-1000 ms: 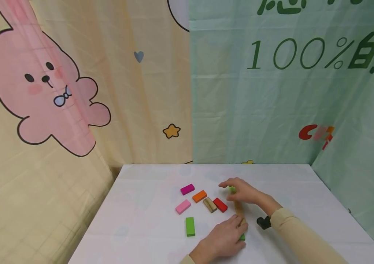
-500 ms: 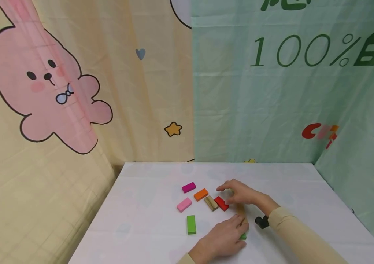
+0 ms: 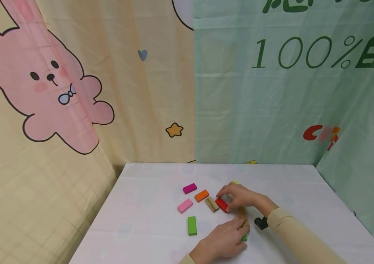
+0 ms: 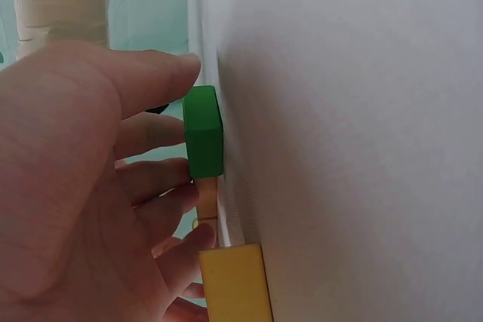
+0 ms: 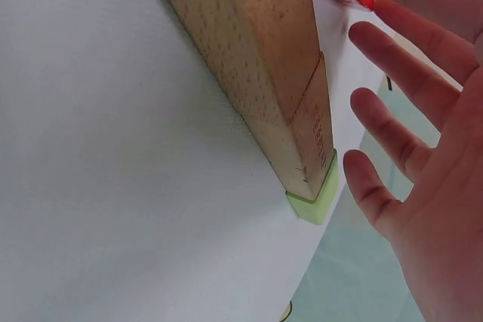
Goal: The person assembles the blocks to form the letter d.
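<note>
My left hand (image 3: pixel 221 238) lies over the near end of a row of blocks, thumb and fingers curved round its dark green block (image 4: pixel 204 132). A yellow block (image 4: pixel 235 284) stands below those fingers in the left wrist view. Wooden blocks (image 5: pixel 279 58) continue the row to a light green block (image 5: pixel 317 195) at the far end. Left of the row, my right hand (image 3: pixel 241 196) pinches the red block (image 3: pixel 221 204) between thumb and index finger; its other fingers are spread. A plain wooden block (image 3: pixel 211 204) lies beside the red one.
Orange (image 3: pixel 202 195), magenta (image 3: pixel 189 188), pink (image 3: pixel 185 205) and bright green blocks (image 3: pixel 192 225) lie loose on the white table (image 3: pixel 140 220) to the left. A black object (image 3: pixel 260 223) sits under the right forearm. Printed curtains (image 3: pixel 160 91) enclose the table's back and sides.
My right hand has come down from the row's far end to the red block and closed thumb and index finger on it. The left hand has kept its place.
</note>
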Motion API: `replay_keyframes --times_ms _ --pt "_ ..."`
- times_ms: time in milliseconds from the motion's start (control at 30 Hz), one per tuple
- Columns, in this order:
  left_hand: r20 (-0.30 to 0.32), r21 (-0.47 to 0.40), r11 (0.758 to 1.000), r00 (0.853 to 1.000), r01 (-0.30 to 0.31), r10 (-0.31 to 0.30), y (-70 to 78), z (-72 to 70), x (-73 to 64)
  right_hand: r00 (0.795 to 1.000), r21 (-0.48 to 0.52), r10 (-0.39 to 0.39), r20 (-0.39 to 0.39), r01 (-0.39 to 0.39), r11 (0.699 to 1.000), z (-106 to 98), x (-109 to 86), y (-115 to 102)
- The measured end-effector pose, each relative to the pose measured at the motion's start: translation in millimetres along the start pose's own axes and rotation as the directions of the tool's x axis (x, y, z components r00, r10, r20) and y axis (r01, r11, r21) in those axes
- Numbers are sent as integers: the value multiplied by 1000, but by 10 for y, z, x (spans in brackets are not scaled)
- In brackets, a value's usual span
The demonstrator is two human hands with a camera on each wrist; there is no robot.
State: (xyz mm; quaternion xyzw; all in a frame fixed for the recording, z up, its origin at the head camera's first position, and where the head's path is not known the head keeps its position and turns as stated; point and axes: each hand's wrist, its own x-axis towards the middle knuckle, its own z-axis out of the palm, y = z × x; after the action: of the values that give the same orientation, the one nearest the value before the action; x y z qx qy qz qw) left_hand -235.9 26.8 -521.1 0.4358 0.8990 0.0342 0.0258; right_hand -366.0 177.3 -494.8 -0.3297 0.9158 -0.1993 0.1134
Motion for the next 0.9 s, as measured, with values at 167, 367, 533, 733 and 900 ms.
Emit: replay_keyframes --times_ms 167,367,533,733,900 --pt "4 -2 1000 1000 -2 2 8 -2 -5 1000 -26 2 0 -2 1000 21 14 8" --pt "0 -2 1000 1000 -6 6 9 -10 -7 1000 -37 -3 7 3 999 32 29 -3" --pt "2 -17 1000 1000 -7 7 11 -21 -10 1000 -37 -10 4 10 999 41 25 -13" --pt "17 -15 1000 1000 1 -1 7 -21 -24 1000 -43 -27 -10 26 999 41 7 -32" --pt "16 -14 1000 1000 -1 2 18 -36 -29 999 -25 -14 -33 14 1000 30 8 -36"
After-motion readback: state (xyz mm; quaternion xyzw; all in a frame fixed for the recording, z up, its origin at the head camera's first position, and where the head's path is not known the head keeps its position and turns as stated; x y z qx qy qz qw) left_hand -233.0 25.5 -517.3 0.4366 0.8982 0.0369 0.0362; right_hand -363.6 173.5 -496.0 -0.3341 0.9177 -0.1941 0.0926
